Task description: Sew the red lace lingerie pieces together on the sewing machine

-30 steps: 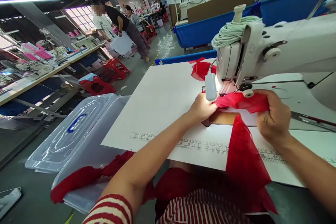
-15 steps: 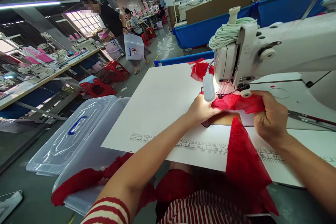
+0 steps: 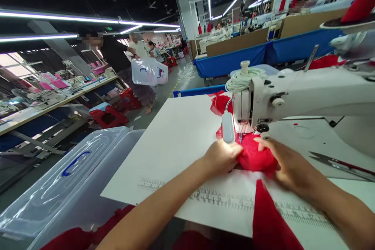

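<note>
Red fabric (image 3: 256,155) lies bunched under the needle area of a white sewing machine (image 3: 295,95). My left hand (image 3: 223,154) grips its left edge with closed fingers, close to a small lit lamp (image 3: 228,127). On the right side, my right hand (image 3: 288,164), slightly blurred, holds the fabric between thumb and fingers. A strip of red fabric (image 3: 268,218) hangs over the table's front edge below the hands. More red fabric (image 3: 219,104) lies behind the lamp.
Black scissors (image 3: 342,164) rest right of my right hand. A printed ruler (image 3: 216,195) runs along the white table (image 3: 164,133). Clear plastic bins (image 3: 58,179) stand at the left. A person (image 3: 117,56) holds a clear box (image 3: 149,71) in the aisle.
The view has tilted upward. The fabric, stretched between my hands before, is now bunched and spread lower, and my right hand's grip has changed. The person with the box has moved nearer.
</note>
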`<action>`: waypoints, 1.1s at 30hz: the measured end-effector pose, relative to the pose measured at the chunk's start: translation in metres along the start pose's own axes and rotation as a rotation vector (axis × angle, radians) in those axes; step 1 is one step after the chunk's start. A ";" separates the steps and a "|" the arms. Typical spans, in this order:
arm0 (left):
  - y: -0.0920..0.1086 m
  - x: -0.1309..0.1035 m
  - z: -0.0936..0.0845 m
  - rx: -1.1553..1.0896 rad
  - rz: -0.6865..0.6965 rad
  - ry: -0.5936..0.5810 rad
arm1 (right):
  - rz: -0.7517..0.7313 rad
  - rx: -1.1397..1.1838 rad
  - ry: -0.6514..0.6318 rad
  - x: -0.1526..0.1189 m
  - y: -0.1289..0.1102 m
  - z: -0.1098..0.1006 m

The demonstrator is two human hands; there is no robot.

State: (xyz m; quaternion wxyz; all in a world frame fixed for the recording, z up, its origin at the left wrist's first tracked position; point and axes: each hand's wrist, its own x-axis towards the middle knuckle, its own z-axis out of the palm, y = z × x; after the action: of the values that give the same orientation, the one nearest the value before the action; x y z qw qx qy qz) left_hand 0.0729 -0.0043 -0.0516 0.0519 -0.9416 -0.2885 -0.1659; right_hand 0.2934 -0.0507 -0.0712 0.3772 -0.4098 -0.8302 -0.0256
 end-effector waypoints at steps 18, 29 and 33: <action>0.023 -0.013 -0.008 -0.066 0.039 0.062 | -0.220 -0.207 0.043 0.009 0.000 0.018; 0.023 -0.021 0.010 0.018 0.030 0.161 | -0.131 -0.220 0.022 0.006 -0.006 0.014; 0.023 -0.022 0.011 0.030 0.025 0.146 | -0.134 -0.234 -0.006 0.001 -0.001 0.016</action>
State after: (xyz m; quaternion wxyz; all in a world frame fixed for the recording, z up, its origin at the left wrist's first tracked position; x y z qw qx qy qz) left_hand 0.0720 -0.0321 -0.0696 0.0888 -0.9296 -0.2748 -0.2292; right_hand 0.2825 -0.0453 -0.0821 0.3216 -0.3945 -0.8483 -0.1461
